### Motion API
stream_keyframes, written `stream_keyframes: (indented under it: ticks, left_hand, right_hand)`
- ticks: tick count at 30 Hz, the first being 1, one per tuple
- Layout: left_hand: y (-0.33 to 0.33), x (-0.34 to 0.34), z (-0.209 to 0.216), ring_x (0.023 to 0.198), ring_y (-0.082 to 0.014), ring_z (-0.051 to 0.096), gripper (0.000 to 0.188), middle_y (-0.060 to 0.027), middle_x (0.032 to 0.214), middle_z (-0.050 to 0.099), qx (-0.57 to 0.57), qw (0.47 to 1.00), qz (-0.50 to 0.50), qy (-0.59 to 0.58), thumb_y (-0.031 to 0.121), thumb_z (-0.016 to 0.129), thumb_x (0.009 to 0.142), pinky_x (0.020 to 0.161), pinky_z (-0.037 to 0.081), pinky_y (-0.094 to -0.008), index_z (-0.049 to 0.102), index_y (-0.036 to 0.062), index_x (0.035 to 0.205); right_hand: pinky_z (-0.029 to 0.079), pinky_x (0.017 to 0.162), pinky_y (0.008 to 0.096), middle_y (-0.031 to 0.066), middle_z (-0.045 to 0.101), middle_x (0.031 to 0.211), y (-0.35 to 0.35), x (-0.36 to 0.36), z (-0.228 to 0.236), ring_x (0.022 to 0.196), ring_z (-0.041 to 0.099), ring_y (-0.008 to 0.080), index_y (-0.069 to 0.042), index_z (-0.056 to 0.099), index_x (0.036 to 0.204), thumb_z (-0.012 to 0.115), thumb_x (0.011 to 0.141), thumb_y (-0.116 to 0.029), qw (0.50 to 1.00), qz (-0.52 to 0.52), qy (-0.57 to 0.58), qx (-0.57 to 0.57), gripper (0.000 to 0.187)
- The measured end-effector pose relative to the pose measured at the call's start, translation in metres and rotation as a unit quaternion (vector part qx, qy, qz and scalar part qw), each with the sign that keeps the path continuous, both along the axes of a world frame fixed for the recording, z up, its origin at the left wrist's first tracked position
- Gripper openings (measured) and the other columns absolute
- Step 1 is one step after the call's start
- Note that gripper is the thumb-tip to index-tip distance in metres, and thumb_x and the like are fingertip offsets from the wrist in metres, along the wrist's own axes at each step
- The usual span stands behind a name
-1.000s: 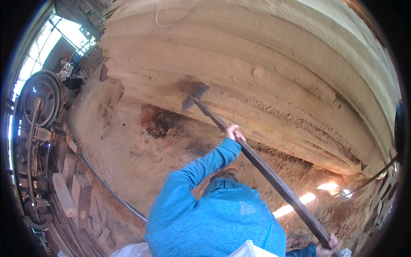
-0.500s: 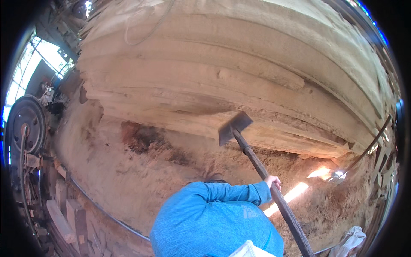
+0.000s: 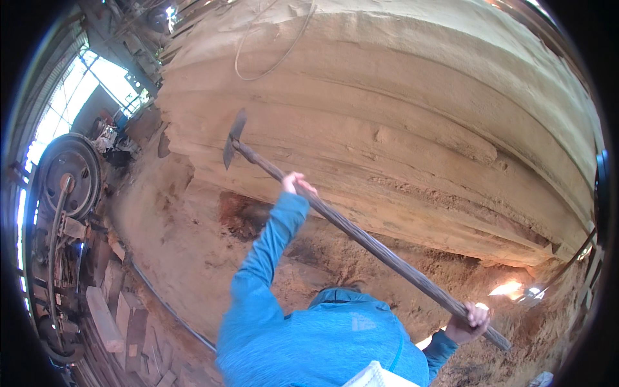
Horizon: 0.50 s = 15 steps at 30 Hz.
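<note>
A long-handled hoe with a flat metal blade (image 3: 235, 138) and a worn wooden handle (image 3: 380, 251) slants across my front, blade at the upper left and handle end at the lower right. My left hand (image 3: 299, 184) is closed round the handle a short way below the blade, that arm stretched forward. Near the other end, my right hand (image 3: 469, 322) grips the handle with its fingers wrapped over it. The blade shows nearly edge-on in front of a broad, ridged tan surface (image 3: 387, 97); whether they touch I cannot tell.
Loose brown earth (image 3: 161, 238) lies below the ridged surface. A bright glow (image 3: 507, 288) shows at the right, beside a slanting dark rod (image 3: 567, 261). At left stand a large wheel (image 3: 85, 193) and wood pieces (image 3: 106, 319). A thin pipe (image 3: 169, 306) crosses the ground.
The hoe's blade has swung left and up, turning nearly edge-on. My left hand has moved left and forward with the handle. My right hand has come into view at the handle's end.
</note>
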<state>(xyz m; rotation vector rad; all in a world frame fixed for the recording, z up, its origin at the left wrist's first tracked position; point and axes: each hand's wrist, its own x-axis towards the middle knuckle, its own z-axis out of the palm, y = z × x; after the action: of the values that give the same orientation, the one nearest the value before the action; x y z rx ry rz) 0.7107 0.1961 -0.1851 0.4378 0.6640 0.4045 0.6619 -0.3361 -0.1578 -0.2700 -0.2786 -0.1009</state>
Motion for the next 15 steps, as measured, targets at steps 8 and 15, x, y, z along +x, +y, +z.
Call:
stream_keyframes:
  ticks: [8, 15]
  left_hand:
    - [0.031, 0.036, -0.027, 0.039, -0.0121, 0.041, 0.032, 0.005, 0.043, 0.042, -0.085, 0.995, -0.052, 0.014, 0.014, 0.052, 0.075, 0.047, 0.041, -0.0325, 0.036, 0.0184, 0.048]
    - [-0.174, 0.043, -0.011, 0.039, -0.0142, 0.038, 0.035, 0.0034, 0.042, 0.038, -0.1, 0.985, -0.139, 0.0, 0.016, 0.052, 0.074, 0.047, 0.041, -0.0338, 0.03, 0.0192, 0.047]
  right_hand:
    - [0.04, 0.082, 0.038, -0.0046, 0.037, 0.058, 0.031, -0.009, 0.062, 0.062, 0.043, 0.0123, -0.017, 0.038, 0.068, 0.049, 0.089, -0.02, 0.988, -0.063, -0.059, -0.129, 0.023]
    - [0.036, 0.057, 0.0222, -0.0066, 0.031, 0.052, -0.11, -0.061, 0.103, 0.05, 0.035, 0.0068, -0.016, 0.039, 0.062, 0.051, 0.087, -0.022, 0.96, -0.261, -0.071, -0.076, 0.028]
